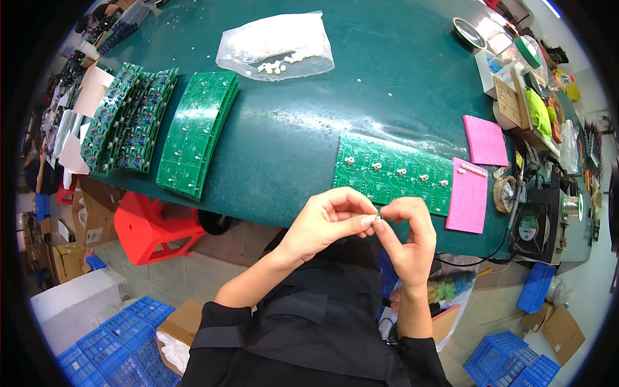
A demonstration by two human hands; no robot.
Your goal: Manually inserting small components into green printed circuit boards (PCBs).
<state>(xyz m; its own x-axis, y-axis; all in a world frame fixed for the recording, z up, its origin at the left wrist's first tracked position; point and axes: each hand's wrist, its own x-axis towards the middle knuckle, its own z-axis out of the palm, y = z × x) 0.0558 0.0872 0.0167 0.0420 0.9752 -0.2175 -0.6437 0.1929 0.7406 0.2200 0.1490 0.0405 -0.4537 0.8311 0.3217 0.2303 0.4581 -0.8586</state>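
My left hand [322,226] and my right hand [410,242] meet fingertip to fingertip over the near edge of the table. Both are closed in a pinch around a small pale part [378,218], mostly covered by the fingers; its exact kind is unclear. Just beyond them lies a green circuit board panel [393,169] with a row of several small round pale components on it. Against its right end rests a pink foam block [467,203], holding a row of small white parts [472,169] near its far edge.
Stacks of green circuit boards [196,132] and populated boards [138,122] stand at left. A clear plastic bag [277,48] of white pieces lies at the far side. At right are another pink foam block [485,140], a tape roll [504,193], a black fan [532,226] and a solder spool [571,206].
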